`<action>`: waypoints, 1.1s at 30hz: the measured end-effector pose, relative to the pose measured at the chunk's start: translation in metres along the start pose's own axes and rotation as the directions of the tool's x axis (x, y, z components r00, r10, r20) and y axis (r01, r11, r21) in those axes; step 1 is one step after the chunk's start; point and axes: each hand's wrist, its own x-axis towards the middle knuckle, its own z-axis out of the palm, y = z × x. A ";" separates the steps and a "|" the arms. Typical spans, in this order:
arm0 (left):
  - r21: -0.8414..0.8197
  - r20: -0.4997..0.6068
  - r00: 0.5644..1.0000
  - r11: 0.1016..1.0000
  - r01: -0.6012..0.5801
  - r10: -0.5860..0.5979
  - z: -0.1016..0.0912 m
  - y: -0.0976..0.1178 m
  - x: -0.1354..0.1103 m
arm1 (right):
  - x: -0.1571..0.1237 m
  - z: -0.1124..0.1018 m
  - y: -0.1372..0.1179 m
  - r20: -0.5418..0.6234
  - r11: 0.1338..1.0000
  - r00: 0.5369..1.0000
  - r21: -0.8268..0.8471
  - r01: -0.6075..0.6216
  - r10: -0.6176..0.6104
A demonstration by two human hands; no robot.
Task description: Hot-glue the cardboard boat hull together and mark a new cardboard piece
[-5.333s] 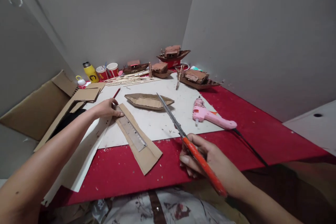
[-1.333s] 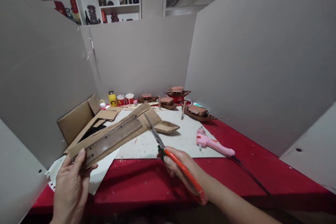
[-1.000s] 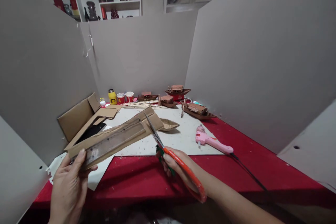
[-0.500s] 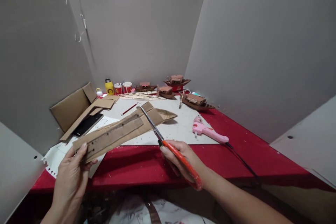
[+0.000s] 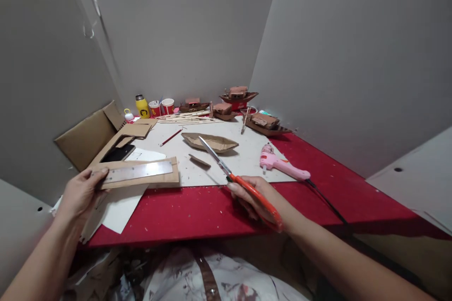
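My left hand pinches the left end of a brown cardboard strip, with a shiny, see-through-looking flat strip lying along its face. Closed around the orange handles of a pair of scissors is my right hand; the blades point up and left and look closed together. A small cardboard offcut is just left of the blades; whether it is falling or resting on the board I cannot tell. Behind the scissor tips sits a boat-shaped cardboard hull.
A pink glue gun with a black cord lies on the right. Brown model boats, thin sticks, red cups and a yellow bottle line the back. Cardboard pieces and a black flat object are at left.
A short end piece has come off the cardboard strip. My left hand has drawn the strip left and down, away from the scissors. The scissors have shifted slightly right, and the view has tilted down.
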 end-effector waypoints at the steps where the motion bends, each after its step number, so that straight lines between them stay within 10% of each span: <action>1: 0.055 0.040 0.999 0.998 -0.007 0.005 0.005 -0.002 0.009 | 0.001 -0.001 0.000 -0.023 1.000 1.000 -0.003 -0.011 0.011; 8: 0.383 0.201 0.980 0.921 -0.078 0.000 0.038 -0.008 0.058 | 0.008 -0.005 0.006 -0.051 1.000 0.999 -0.010 -0.011 0.010; 16: 0.773 0.220 0.940 0.542 -0.330 0.260 0.056 0.027 0.051 | 0.011 -0.009 0.011 -0.070 0.998 0.997 0.056 -0.009 0.013; 19: 0.716 0.617 0.728 0.171 -0.677 0.299 0.090 0.025 0.023 | 0.010 -0.009 0.012 -0.062 0.998 0.998 0.063 -0.026 0.030; 25: 0.065 0.994 0.046 0.196 -0.979 -0.100 0.168 0.003 -0.017 | 0.006 -0.008 0.017 -0.029 0.994 0.996 0.070 -0.084 0.087; 28: 0.055 0.984 0.023 0.176 -0.983 -0.179 0.188 0.003 -0.011 | 0.003 -0.007 0.018 -0.040 0.988 0.992 0.094 -0.119 0.123; 33: 0.148 0.967 0.114 0.142 -0.979 -0.226 0.197 0.009 -0.004 | 0.001 -0.006 0.025 -0.084 0.993 0.994 0.099 -0.062 0.070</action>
